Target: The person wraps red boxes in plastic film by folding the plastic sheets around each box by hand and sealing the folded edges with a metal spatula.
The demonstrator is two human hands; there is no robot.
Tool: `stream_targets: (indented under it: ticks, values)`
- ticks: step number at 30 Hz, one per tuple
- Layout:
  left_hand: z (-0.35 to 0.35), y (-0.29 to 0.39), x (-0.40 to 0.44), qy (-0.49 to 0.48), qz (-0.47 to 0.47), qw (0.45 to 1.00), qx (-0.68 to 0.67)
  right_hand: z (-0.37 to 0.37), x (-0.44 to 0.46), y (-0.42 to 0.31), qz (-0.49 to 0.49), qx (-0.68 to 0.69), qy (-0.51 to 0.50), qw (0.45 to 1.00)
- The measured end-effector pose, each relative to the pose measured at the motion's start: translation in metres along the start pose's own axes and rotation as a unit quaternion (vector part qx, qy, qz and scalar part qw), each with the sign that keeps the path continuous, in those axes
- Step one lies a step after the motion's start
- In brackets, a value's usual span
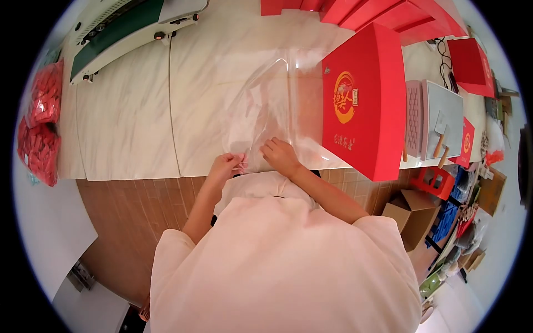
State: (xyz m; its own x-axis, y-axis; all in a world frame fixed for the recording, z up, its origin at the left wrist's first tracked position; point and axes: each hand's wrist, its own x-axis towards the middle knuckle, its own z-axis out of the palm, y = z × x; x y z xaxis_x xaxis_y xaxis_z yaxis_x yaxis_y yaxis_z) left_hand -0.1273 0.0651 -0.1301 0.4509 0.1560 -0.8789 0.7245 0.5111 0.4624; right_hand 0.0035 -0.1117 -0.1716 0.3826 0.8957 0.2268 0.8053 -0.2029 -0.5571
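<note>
A clear plastic bag point(266, 102) is spread over the table in front of me, its right part running up to a tall red box point(363, 102) with gold print. My left hand point(225, 165) is closed in a pinch at the table's front edge, with a small pinkish strip point(240, 162) at its fingertips. What exactly that strip is, I cannot make out. My right hand point(281, 157) has its fingers curled together on the near edge of the plastic bag, a short way right of the left hand.
A machine with a green belt point(119, 36) stands at the back left. Bags of red packets point(41, 122) hang at the left end. More red boxes point(388, 16) line the back. Right of the tall box lie a grey tray and wooden-handled tools point(440, 141). An open carton point(411, 216) is on the floor.
</note>
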Motion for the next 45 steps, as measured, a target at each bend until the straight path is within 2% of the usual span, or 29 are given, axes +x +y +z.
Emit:
stream_targets:
  ticks: [5,12,15,17,18,21,24,26,30,33,36,38,39,41,42,44,45]
  values:
    - [0.002,0.019,-0.008,0.029,0.132,0.988,0.073,-0.028,0.013,-0.023,-0.018,0.048,0.029,0.998]
    - [0.018,0.037,-0.011,0.085,0.177,0.974,0.11,-0.049,0.023,-0.051,-0.077,0.077,0.051,0.993]
    - [0.019,0.037,-0.01,0.092,0.185,0.97,0.125,-0.05,0.025,-0.063,-0.054,0.094,0.076,0.991]
    - [0.023,0.04,-0.013,0.096,0.197,0.963,0.157,-0.051,0.026,-0.069,0.056,0.105,0.055,0.991]
    - [0.022,0.038,-0.011,0.095,0.198,0.963,0.156,-0.051,0.028,-0.07,0.055,0.104,0.055,0.992]
    - [0.019,0.029,-0.004,0.077,0.224,0.966,0.101,-0.054,0.031,-0.071,0.091,0.141,0.08,0.983]
    - [0.016,0.025,-0.001,0.118,0.224,0.966,0.051,-0.063,0.032,-0.069,0.136,0.159,0.094,0.973]
    - [0.008,0.017,0.01,0.14,0.224,0.963,0.059,-0.071,0.031,-0.065,0.161,0.164,0.152,0.961]
    - [-0.012,-0.01,0.032,0.163,0.227,0.955,0.098,-0.086,0.021,-0.049,0.189,0.144,0.175,0.955]
    - [-0.028,-0.034,0.057,0.187,0.21,0.952,0.122,-0.109,0.021,-0.051,0.204,0.154,0.261,0.931]
    - [-0.038,-0.051,0.08,0.206,0.251,0.928,0.181,-0.127,0.015,-0.054,0.197,0.142,0.295,0.924]
    - [-0.036,-0.052,0.089,0.313,0.322,0.853,0.265,-0.132,0.004,-0.055,0.205,0.149,0.304,0.918]
    - [-0.028,-0.043,0.084,0.311,0.324,0.854,0.263,-0.133,-0.002,-0.055,0.2,0.144,0.308,0.919]
    - [-0.004,-0.005,0.055,0.417,0.48,0.73,0.252,-0.139,-0.009,-0.063,0.203,0.128,0.3,0.923]
    - [0.005,0.011,0.043,0.414,0.481,0.731,0.251,-0.14,-0.012,-0.065,0.206,0.124,0.302,0.923]
    - [0.018,0.036,0.026,0.232,0.439,0.852,0.163,-0.14,-0.019,-0.069,0.157,0.131,0.263,0.943]
    - [0.021,0.043,0.028,0.228,0.439,0.853,0.164,-0.138,-0.022,-0.072,0.178,0.143,0.244,0.943]
